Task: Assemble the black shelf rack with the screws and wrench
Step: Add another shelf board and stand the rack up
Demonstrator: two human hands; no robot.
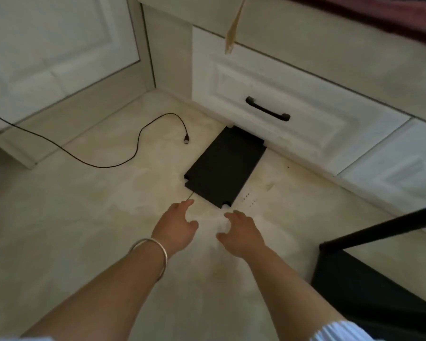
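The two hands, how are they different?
The left hand has a silver bangle at its wrist; the right hand has none. The left hand reaches nearer the black shelf panel than the right. Both are open, hold nothing, and hover over the floor.

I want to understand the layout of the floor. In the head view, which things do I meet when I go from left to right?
Black cable → left hand → black shelf panel → right hand → small screws → black rack frame.
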